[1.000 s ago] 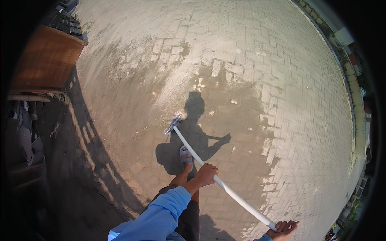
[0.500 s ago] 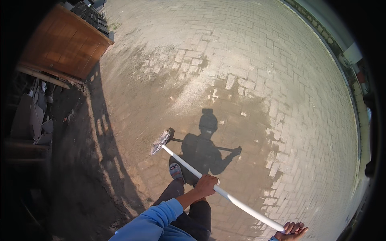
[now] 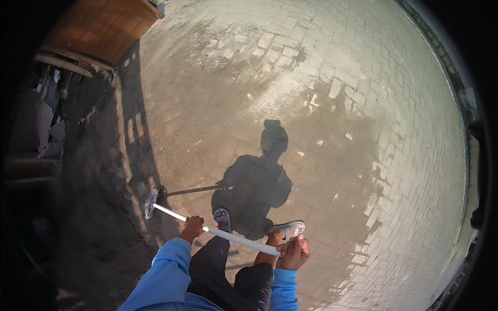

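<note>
A broom with a long white handle point(image 3: 239, 240) slants across in front of my legs. Its pale, bristly head point(image 3: 151, 204) rests on the dirt at the left, along the edge of a shadow. My left hand point(image 3: 194, 227) is closed round the handle partway up from the head. At the handle's upper end, on the right, my right hand point(image 3: 294, 252) is wrapped round it near my sandal point(image 3: 291, 228). Some of the gripping fingers are hidden from view.
A brown wooden cabinet point(image 3: 101, 28) stands at the upper left, with broken grey slabs point(image 3: 47, 116) below it. Sandy dirt covers part of the paving blocks point(image 3: 415, 171). My shadow point(image 3: 254, 181) falls ahead, and a low wall edge point(image 3: 461, 119) curves along the right.
The broom head has moved left and somewhat nearer to me. Both hands have shifted left with the handle, the right hand coming in toward my body. My right sandal now shows.
</note>
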Demonstrator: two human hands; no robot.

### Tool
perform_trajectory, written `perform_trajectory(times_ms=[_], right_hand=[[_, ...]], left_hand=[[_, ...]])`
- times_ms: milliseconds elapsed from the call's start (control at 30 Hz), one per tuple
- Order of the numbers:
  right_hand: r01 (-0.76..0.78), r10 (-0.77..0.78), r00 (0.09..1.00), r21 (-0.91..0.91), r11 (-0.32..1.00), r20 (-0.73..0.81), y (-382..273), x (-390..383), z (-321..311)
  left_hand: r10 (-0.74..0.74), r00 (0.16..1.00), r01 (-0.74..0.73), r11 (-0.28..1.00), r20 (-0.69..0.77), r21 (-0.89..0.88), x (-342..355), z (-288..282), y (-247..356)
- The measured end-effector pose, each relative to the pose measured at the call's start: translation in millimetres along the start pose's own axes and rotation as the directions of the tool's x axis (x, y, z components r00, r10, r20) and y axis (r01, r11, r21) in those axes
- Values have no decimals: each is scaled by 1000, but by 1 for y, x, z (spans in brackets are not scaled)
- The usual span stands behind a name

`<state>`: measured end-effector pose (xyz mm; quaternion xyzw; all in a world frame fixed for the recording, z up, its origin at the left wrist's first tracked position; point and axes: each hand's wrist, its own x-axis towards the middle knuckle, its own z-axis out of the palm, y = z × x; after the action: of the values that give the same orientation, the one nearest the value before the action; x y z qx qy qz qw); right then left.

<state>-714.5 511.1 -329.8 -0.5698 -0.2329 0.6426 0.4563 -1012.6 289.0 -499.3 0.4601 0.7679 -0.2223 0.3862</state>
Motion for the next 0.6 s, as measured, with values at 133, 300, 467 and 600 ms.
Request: perform_trajectory(times_ms=[133,300,467,600], right_hand=[[-93,85,994,117,989,70,28,-67,33],[314,-278,934,143,939,-226,-156,-74,-82],[626,-640,650,-189,757,-409,-335,-168,-205],[543,-661,420,-411,732,-622,-311,-124,-180]], left_hand=[[37,998,-43,992,-52,-118,-77,4,-88],[428,706,-659,688,-563,-303,-89,-36,96],[619,505,-862,405,-602,-306,-109,-126,307],[661,552,-833,411,-509,-370,-78,-130,316]])
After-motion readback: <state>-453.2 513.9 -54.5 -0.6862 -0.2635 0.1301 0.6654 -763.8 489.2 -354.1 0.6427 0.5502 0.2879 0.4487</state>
